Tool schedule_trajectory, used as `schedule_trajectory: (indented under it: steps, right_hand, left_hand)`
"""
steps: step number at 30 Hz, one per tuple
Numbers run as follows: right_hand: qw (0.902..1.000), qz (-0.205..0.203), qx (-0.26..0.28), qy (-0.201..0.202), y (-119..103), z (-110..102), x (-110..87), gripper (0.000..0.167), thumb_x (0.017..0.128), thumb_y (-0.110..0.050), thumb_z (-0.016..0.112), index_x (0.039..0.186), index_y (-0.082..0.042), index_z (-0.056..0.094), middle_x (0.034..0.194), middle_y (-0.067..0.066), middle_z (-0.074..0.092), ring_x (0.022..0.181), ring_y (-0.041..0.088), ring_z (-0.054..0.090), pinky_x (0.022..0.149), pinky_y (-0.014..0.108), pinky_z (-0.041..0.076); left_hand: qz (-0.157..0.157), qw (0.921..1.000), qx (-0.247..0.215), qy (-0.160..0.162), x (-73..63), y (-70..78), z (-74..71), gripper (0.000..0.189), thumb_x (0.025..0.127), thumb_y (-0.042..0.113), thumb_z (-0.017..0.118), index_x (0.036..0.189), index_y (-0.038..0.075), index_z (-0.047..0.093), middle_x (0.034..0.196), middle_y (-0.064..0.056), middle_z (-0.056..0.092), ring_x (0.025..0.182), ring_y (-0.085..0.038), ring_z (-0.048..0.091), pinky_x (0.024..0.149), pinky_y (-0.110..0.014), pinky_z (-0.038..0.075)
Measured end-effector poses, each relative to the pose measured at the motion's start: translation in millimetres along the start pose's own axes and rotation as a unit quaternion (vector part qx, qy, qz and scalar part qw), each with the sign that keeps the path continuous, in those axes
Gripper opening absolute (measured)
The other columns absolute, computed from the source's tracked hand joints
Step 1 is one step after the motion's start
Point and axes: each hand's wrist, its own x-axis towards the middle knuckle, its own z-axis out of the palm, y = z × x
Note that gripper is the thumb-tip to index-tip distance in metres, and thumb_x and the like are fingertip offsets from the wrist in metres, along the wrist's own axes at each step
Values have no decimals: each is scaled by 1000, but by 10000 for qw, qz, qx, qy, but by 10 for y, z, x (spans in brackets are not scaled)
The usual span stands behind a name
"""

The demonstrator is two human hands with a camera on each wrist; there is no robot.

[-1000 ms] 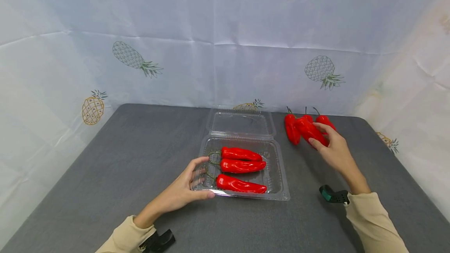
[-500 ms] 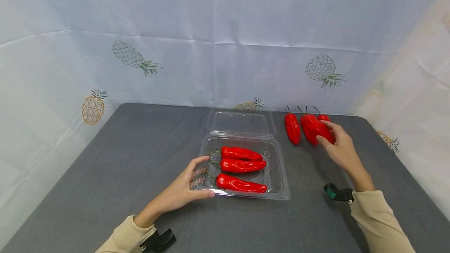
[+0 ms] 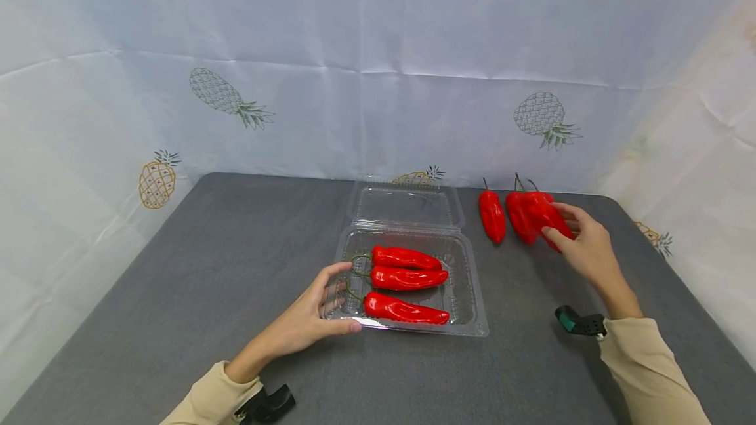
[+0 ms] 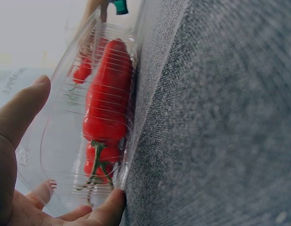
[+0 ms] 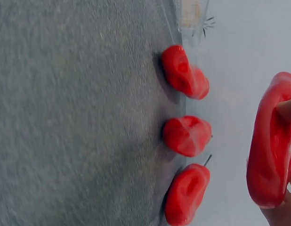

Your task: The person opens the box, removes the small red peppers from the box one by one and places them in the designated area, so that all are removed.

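My right hand [image 3: 590, 248] grips a long red pepper [image 3: 545, 216]; in the right wrist view this pepper [image 5: 268, 146] is raised off the table. Below and beside it lie three more peppers: the left one [image 3: 492, 216], the middle one [image 3: 516, 218], and one behind, mostly hidden in the head view but visible as a red pepper [image 5: 187, 194] in the right wrist view. A clear plastic clamshell box [image 3: 466, 294] holds three red peppers [image 3: 407, 279], their stems pointing left. My left hand [image 3: 307, 313] holds its front left corner between thumb and fingers.
The box's lid [image 3: 407, 205] lies folded back behind it. A grey cloth [image 3: 248, 241] covers the table. Behind stands a pale curtain [image 3: 378, 117] with pineapple prints, meeting the table's back edge near the loose peppers.
My right hand has moved to the right with its pepper, from beside the left loose pepper to above the right one. The left hand and the box have stayed put.
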Motion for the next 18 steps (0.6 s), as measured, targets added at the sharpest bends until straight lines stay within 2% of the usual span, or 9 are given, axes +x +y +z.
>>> schedule_trajectory:
  steps: [1, 3, 4, 5, 8, 9, 11, 18]
  right_hand:
    - [10000, 18, -15, -12, 10, -14, 6, 56, 99, -22, 57, 146, 4, 40, 135, 36, 50, 113, 54, 54, 69, 35, 62]
    - [10000, 32, -25, -18, 32, -39, 19, 57, 99, -23, 58, 146, 4, 40, 134, 36, 51, 113, 54, 55, 69, 35, 62]
    - [10000, 53, -20, -20, 45, -49, 24, 57, 99, -24, 57, 146, 4, 39, 134, 36, 51, 113, 55, 55, 71, 39, 63]
    - [10000, 62, -37, -23, 62, -60, 33, 58, 99, -24, 58, 146, 4, 39, 134, 36, 51, 113, 55, 55, 69, 32, 61]
    - [9999, 105, -47, -53, 112, -91, 49, 59, 99, -25, 57, 147, 4, 39, 134, 37, 51, 115, 56, 55, 68, 27, 59]
    - [9999, 112, -51, -62, 131, -102, 55, 59, 100, -26, 57, 147, 3, 39, 134, 37, 51, 115, 56, 54, 66, 19, 56]
    - [9999, 130, -46, -91, 166, -126, 67, 60, 100, -28, 57, 147, 3, 38, 135, 36, 51, 116, 56, 54, 61, 6, 41]
    - [9997, 211, -119, -22, 260, -166, 109, 62, 99, -32, 58, 147, 3, 40, 136, 37, 51, 115, 54, 55, 59, 3, 38]
  left_hand:
    - [6, 10000, 4, 2, 0, -1, 0, 93, 83, 18, 80, 154, 15, 19, 164, -11, 18, 149, -37, 29, 118, -54, 34]
    - [13, 10000, 10, 2, -1, -4, -1, 93, 83, 18, 80, 154, 15, 19, 164, -11, 18, 149, -37, 30, 118, -53, 34]
    - [15, 10000, 12, 3, 0, -5, -1, 93, 83, 18, 80, 154, 15, 19, 164, -11, 18, 149, -37, 30, 118, -53, 35]
    - [17, 10000, 11, 5, 0, -6, -1, 93, 83, 18, 80, 154, 15, 19, 164, -11, 18, 149, -37, 30, 118, -53, 35]
    - [23, 10000, 9, 6, 1, -8, 0, 93, 83, 18, 80, 154, 15, 20, 163, -12, 19, 148, -37, 30, 118, -53, 35]
    - [23, 10000, 7, 5, 1, -9, 0, 93, 83, 18, 81, 154, 15, 20, 163, -12, 19, 148, -37, 30, 118, -53, 35]
    - [23, 10000, 5, 4, 1, -10, 0, 93, 83, 18, 81, 154, 15, 20, 163, -12, 19, 148, -37, 30, 118, -53, 35]
    - [11, 10000, 2, 0, 2, -16, -3, 93, 83, 18, 81, 154, 16, 19, 163, -11, 19, 148, -36, 30, 118, -53, 35]
